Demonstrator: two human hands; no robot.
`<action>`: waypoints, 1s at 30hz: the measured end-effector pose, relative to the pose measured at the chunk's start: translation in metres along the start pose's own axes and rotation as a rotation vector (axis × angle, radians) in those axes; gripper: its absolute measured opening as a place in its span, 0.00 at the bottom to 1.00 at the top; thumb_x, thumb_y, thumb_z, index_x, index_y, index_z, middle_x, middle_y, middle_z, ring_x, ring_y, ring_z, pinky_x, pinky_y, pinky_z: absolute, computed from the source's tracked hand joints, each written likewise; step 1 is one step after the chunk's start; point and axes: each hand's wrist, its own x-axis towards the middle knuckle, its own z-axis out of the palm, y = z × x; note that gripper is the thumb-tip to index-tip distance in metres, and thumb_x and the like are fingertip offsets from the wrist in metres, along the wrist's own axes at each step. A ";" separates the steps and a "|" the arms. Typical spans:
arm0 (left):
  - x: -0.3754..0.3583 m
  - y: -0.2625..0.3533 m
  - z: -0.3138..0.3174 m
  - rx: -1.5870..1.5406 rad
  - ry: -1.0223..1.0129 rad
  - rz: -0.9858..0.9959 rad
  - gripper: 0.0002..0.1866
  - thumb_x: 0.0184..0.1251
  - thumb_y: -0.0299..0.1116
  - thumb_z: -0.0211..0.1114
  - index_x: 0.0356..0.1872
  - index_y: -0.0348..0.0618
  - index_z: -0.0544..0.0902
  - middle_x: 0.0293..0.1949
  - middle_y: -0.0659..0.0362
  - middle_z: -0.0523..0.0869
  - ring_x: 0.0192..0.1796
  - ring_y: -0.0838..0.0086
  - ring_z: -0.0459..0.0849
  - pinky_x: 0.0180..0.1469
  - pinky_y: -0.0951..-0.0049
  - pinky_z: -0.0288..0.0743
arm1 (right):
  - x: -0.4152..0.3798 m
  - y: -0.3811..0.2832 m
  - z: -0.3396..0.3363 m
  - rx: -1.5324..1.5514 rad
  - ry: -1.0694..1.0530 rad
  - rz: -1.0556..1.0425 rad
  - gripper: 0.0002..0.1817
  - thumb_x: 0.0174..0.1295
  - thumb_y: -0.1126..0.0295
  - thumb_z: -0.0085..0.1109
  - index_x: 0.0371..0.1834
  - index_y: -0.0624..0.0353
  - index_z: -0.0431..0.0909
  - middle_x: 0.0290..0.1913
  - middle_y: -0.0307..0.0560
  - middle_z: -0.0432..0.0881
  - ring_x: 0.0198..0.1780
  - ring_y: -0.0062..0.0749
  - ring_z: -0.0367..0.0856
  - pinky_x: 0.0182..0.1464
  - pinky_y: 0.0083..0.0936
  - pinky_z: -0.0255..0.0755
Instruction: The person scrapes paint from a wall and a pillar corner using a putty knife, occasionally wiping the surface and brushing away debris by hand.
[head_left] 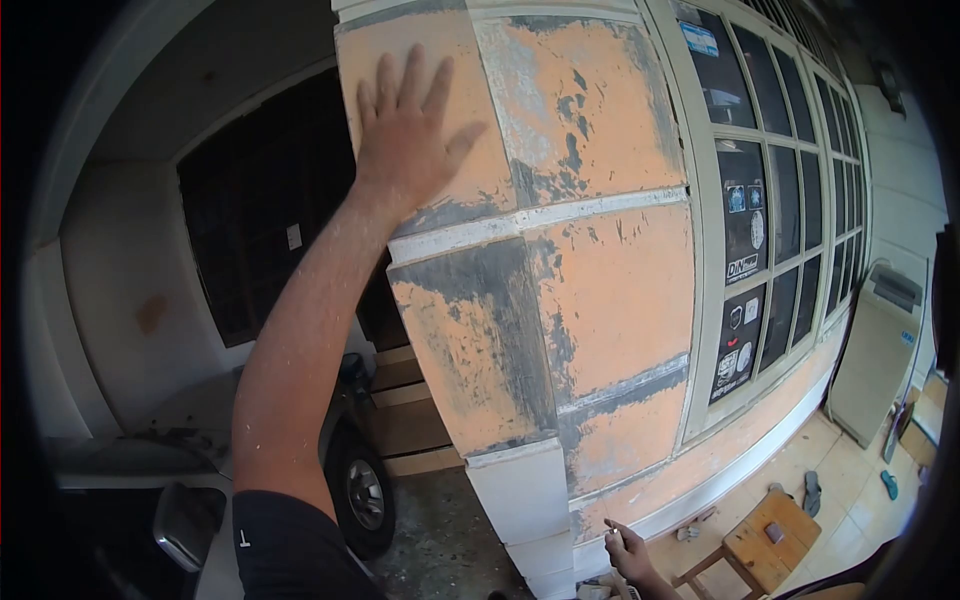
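Note:
My left hand (408, 140) lies flat with fingers spread on the upper panel of a wall pillar (640, 290). Its orange paint is patchy, with grey areas showing through. Low at the bottom, my right hand (632, 556) is closed around a small thing with a short pale tip, too small to name. That hand is close to the pillar's lower edge and the white base (520, 495). A white ledge (450, 238) runs across the pillar below my left hand.
To the right are a paned window (770, 200) with stickers, a wooden stool (775, 540) with a small reddish block (774, 532), sandals (812, 493) and a pale appliance (875, 350). At left stands a car (130, 460) with a side mirror (188, 525) and wheel (365, 492).

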 end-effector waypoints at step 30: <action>-0.088 0.060 -0.020 -0.243 0.230 -0.606 0.40 0.82 0.49 0.60 0.81 0.38 0.52 0.81 0.40 0.57 0.86 0.42 0.50 0.80 0.21 0.37 | 0.024 -0.422 0.093 -0.864 0.035 -1.061 0.17 0.81 0.62 0.57 0.63 0.60 0.71 0.47 0.58 0.85 0.49 0.52 0.88 0.50 0.46 0.79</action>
